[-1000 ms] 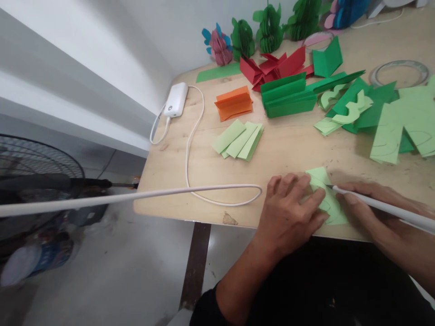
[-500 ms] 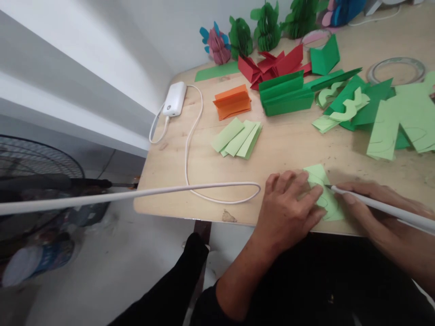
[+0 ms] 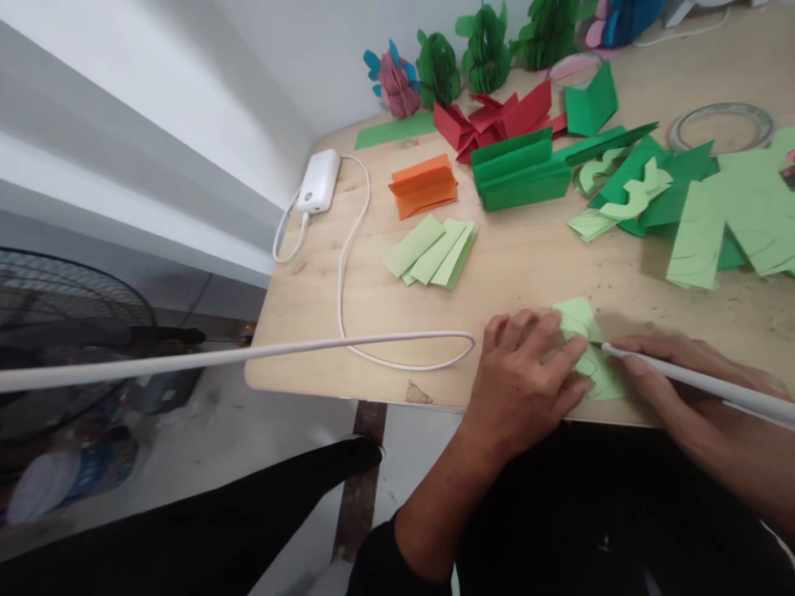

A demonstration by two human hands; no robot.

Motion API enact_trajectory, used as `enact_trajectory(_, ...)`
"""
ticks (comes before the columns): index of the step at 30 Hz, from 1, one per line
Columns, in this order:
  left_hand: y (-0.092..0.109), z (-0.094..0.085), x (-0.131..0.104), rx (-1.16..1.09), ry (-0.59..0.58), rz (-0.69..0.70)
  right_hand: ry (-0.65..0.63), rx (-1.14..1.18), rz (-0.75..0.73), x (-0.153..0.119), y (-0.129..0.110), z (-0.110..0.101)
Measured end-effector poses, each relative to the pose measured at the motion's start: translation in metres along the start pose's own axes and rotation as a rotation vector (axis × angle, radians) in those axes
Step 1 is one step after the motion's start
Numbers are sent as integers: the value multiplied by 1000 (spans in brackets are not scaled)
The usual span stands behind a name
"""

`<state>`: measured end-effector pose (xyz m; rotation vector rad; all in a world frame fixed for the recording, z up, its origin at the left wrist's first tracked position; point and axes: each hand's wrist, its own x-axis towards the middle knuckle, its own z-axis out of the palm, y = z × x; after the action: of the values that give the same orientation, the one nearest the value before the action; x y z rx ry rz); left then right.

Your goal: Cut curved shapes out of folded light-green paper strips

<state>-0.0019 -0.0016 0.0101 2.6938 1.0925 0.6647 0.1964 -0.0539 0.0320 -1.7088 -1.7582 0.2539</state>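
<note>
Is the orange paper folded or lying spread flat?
Folded: the orange paper shows stacked layers with a raised crease along it, standing partly off the table instead of lying flat.

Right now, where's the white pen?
Head view, right side: the white pen is in the right hand, tip at the light-green paper beside the left hand.

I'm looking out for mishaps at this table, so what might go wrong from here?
If the left hand eases, the light green paper under it might slip and the pen in the right hand could stray. The white cable loops near the left hand; an arm might snag it and tug the white box it seems to join.
</note>
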Motion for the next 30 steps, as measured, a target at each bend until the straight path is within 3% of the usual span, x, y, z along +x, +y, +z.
enact_trajectory(30, -2, 2, -1, -13, 43, 24, -39, 97, 44, 6, 12, -2)
